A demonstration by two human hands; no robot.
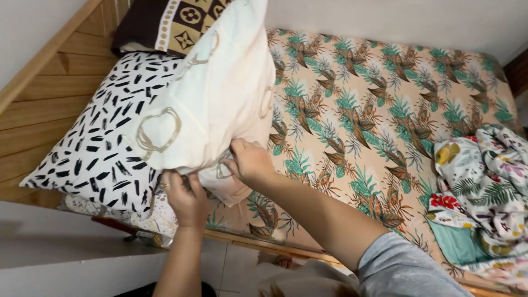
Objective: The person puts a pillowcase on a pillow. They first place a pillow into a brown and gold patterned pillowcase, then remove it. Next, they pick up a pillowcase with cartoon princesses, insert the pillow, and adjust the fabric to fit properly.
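Left hand (187, 195) – wrist raised, fingers clamped on the cream pillow (214, 93) lower edge. Right hand (250, 159) – just beside it, forearm extended, pinching the same edge.

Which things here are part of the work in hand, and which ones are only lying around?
In hand:
- cream pillow, gripped by left hand and right hand

Lying about:
- black-and-white pillow
- brown patterned pillow
- crumpled floral blanket
- leaf-print sheet

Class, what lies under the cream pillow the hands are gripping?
Under the cream pillow lies a black-and-white pillow, partly covered. Behind both sits a brown patterned pillow. What lies beneath the stack is hidden.
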